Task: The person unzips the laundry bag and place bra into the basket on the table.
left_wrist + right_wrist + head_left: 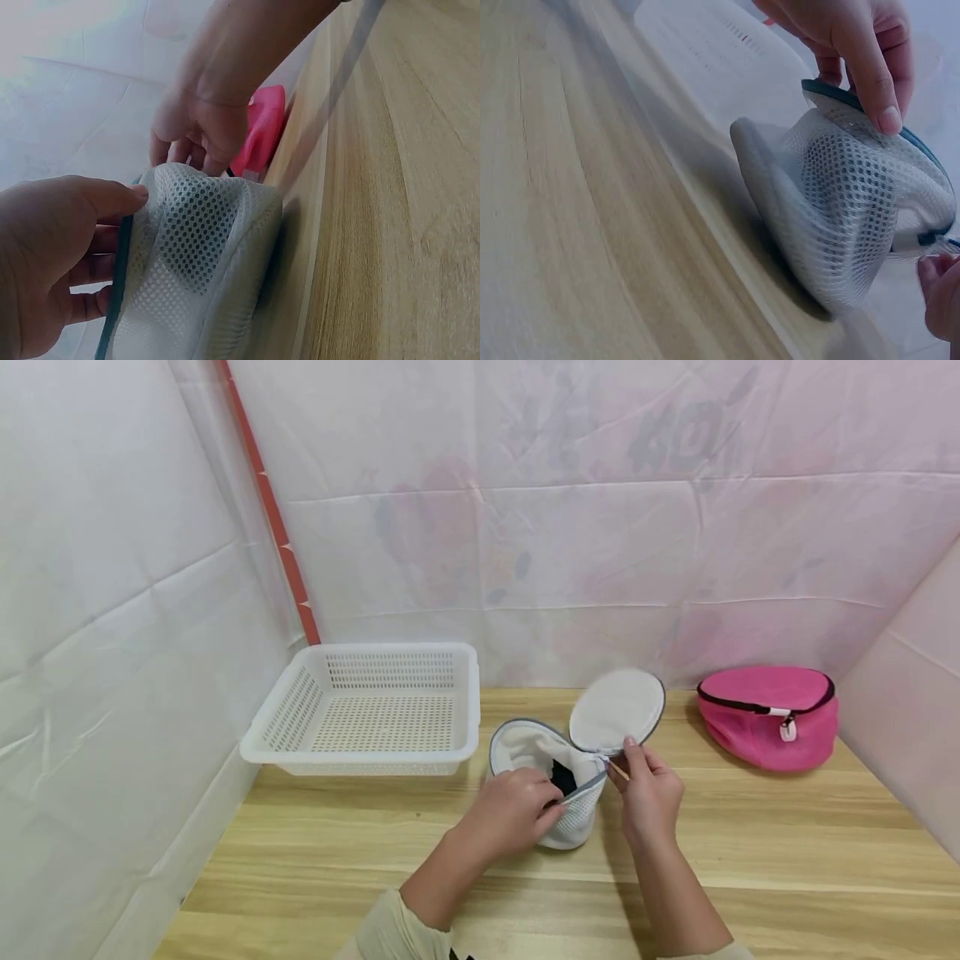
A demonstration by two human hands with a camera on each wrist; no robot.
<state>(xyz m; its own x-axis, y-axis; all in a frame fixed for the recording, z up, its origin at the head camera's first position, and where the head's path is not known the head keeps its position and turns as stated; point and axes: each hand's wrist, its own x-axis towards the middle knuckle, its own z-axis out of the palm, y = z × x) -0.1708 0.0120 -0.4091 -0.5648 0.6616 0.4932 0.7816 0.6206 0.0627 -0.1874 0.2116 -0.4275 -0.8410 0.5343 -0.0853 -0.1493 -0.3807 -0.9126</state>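
A white mesh laundry bag (576, 821) with a grey zip edge stands on the wooden table, its round lid (617, 710) folded back and up. Something black (562, 778) lies inside, showing darkly through the mesh in both wrist views. My left hand (513, 810) pinches the bag's near rim, thumb outside and fingers inside, as the left wrist view shows. At the bag's right side, my right hand (651, 793) pinches the edge where lid and body meet, by the zip end. The exact piece between those fingertips is partly hidden.
A white perforated plastic basket (471, 710) stands at the back left. At the back right sits a pink mesh bag (802, 743) with a black zip and a pale puller. White sheeting (585, 552) hangs behind the table and along both sides.
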